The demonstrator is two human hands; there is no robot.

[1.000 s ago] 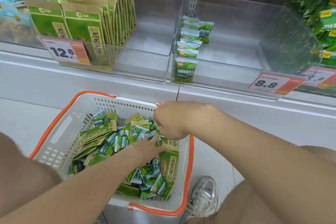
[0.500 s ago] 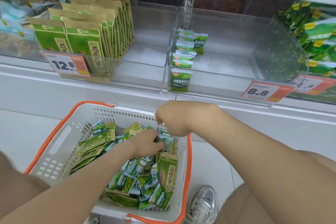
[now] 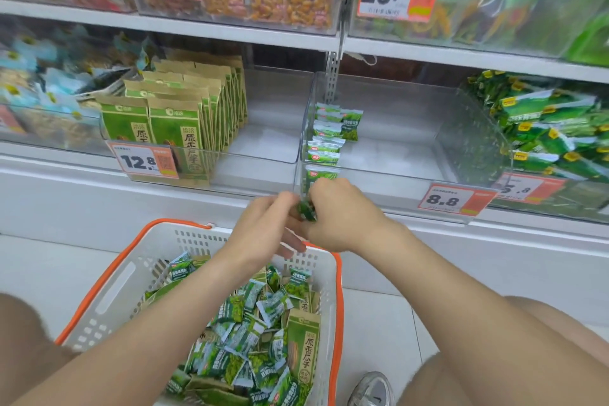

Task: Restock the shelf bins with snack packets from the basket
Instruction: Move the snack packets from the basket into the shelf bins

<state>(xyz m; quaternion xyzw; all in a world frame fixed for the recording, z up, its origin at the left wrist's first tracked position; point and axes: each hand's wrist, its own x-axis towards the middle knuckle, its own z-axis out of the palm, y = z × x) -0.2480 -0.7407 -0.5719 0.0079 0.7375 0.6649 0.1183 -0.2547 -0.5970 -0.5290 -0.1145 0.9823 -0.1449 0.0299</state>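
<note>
Over the far rim of the basket (image 3: 122, 283), in the head view, both hands meet just in front of the clear bin (image 3: 395, 155) marked by the 8.8 tag (image 3: 454, 199). The right hand (image 3: 342, 214) is curled round a small green bundle (image 3: 307, 211) of packets, knuckles up, forearm reaching in from the right. The left hand (image 3: 263, 224) touches the bundle's left side with its lower fingers spread, though blur hides whether it pinches. To my eye the step is carrying this bundle to the bin: best lift it clear of the front wall and stand it upright beside the row of packets (image 3: 324, 142) along the left side, faces forward. Many loose packets (image 3: 250, 339) wait in the basket.
</note>
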